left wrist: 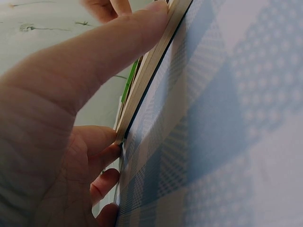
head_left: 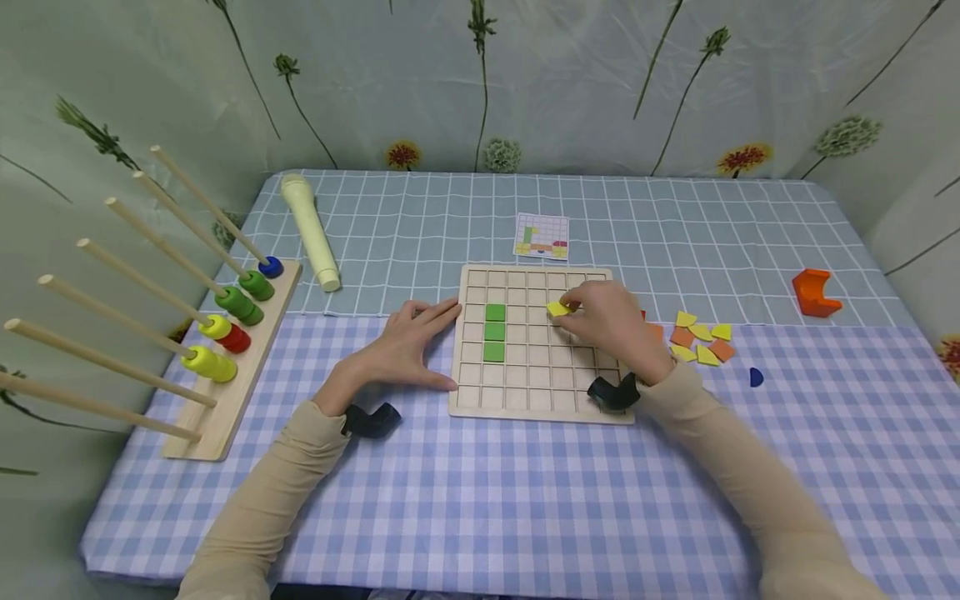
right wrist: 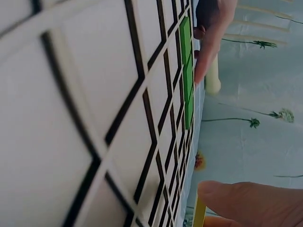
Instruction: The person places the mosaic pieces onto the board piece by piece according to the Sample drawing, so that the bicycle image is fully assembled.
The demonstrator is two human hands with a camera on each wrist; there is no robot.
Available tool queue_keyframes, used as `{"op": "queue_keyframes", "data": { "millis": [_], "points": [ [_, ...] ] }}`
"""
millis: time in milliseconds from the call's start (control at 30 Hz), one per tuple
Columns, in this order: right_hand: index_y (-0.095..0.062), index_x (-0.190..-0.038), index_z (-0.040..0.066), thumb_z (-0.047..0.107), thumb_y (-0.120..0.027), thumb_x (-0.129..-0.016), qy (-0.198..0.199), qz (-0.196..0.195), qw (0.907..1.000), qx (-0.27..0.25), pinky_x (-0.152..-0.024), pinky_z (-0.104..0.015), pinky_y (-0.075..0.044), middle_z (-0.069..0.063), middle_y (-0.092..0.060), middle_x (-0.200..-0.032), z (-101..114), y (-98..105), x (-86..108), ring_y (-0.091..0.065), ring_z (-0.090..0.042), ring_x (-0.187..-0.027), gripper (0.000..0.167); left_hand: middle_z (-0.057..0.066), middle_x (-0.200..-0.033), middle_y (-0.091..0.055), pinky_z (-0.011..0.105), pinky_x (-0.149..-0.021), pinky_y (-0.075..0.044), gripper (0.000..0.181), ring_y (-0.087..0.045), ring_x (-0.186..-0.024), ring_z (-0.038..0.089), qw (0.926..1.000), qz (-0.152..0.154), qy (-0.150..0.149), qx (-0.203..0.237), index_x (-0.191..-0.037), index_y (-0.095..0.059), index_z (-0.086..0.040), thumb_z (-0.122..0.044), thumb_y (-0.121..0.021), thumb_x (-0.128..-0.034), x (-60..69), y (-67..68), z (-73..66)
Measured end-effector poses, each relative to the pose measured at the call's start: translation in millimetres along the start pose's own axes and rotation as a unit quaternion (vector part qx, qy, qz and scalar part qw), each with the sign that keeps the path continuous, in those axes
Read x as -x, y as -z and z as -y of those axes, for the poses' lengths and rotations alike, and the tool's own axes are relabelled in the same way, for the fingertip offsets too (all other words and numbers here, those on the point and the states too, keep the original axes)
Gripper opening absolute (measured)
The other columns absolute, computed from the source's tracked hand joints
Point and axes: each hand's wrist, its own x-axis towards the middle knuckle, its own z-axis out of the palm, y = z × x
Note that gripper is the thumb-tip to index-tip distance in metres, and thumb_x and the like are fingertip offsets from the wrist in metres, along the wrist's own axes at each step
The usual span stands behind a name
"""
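Yellow pc [head_left: 557, 308] pinched in R hand [head_left: 609, 317] over board [head_left: 538, 377]; L hand [head_left: 403, 350] (spread) touching board.

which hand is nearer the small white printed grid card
Right: the right hand is in front of the card, slightly right; the left hand is farther, at the left edge of the wooden grid board.

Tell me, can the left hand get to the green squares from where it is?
Probably yes: the left hand touches the board's left edge, right near the green squares, and nothing seems to stand between them.
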Motion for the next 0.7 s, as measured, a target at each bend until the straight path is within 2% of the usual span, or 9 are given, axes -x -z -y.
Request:
{"op": "queue_keyframes", "data": {
  "millis": [200,400,500,633,700],
  "points": [
    [-0.074,-0.097,0.006,0.026,-0.070,-0.081,0.003,0.012,0.9999,0.002,-0.060,-0.032,-0.046,-0.010,-0.073,-0.089,11,-4,-7.3,-0.064,-0.022,-0.077,0.026,0.000,-0.158,-0.019,0.049,-0.098,-0.024,0.110,-0.026,-0.127,0.027,1.0000,-0.002,-0.001,-0.001,-0.151,-0.021,-0.014,-0.053,-0.078,-0.0642,0.2,0.2,0.3],
    [-0.074,-0.099,0.007,0.025,-0.068,-0.081,-0.005,0.030,0.9995,-0.001,-0.065,-0.034,-0.049,-0.009,-0.073,-0.090,17,-10,-14.7,-0.062,-0.021,-0.078,0.026,0.000,-0.159,-0.018,0.050,-0.099,-0.023,0.111,-0.025,-0.127,0.027,1.0000,-0.004,-0.006,-0.006,-0.151,-0.021,-0.015,-0.054,-0.078,-0.0646,0.1,-1.2,2.4],
    [-0.075,-0.095,0.007,0.023,-0.067,-0.080,-0.001,0.030,0.9995,-0.004,-0.061,-0.030,-0.045,-0.007,-0.071,-0.082,20,-13,-17.0,-0.057,-0.019,-0.072,0.023,0.000,-0.159,-0.018,0.050,-0.099,-0.023,0.110,-0.025,-0.127,0.027,0.9999,-0.005,-0.007,-0.008,-0.151,-0.021,-0.015,-0.054,-0.078,-0.0647,0.3,-1.5,3.0],
    [-0.072,-0.078,0.008,0.020,-0.066,-0.079,0.012,0.030,0.9994,-0.013,-0.052,-0.025,-0.030,-0.002,-0.053,-0.062,23,-16,-19.5,-0.043,-0.016,-0.061,0.014,0.001,-0.159,-0.019,0.050,-0.098,-0.023,0.110,-0.026,-0.127,0.027,0.9999,-0.006,-0.008,-0.003,-0.151,-0.022,-0.014,-0.053,-0.078,-0.0645,0.4,-0.7,2.3],
    [-0.067,-0.069,0.009,0.020,-0.065,-0.080,0.017,0.032,0.9992,-0.014,-0.051,-0.025,-0.025,0.000,-0.042,-0.058,24,-17,-20.5,-0.038,-0.015,-0.059,0.016,0.001,-0.158,-0.019,0.050,-0.098,-0.023,0.110,-0.026,-0.127,0.028,1.0000,-0.005,-0.008,-0.002,-0.150,-0.022,-0.014,-0.053,-0.078,-0.0645,0.2,-0.4,1.7]
  ]
}}
